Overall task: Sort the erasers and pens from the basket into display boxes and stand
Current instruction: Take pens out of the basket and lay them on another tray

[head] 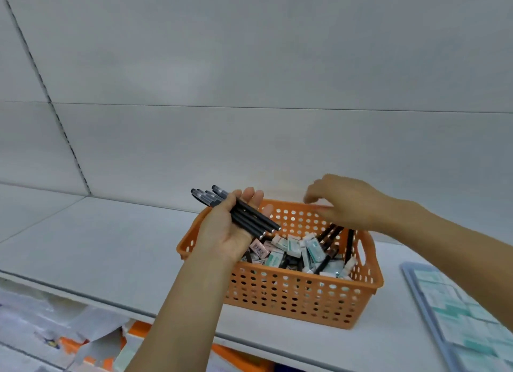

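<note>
Step in hand, by the look of it: gathering pens out of the orange perforated basket (302,299), which stands on the white shelf (105,241); left hand (230,227), palm up over the basket's left rim, holds a bundle of black pens (238,210) across its fingers, while the right hand (344,202) hovers above the far rim, fingers loosely curled and blurred, seemingly empty. Remaining in basket: several black pens (333,235) leaning at the right, over boxed erasers (294,248). Next move likely calls for pinching one leaning pen clear of the erasers and adding it to the bundle; tray of erasers (460,310) lies just beside, right
</note>
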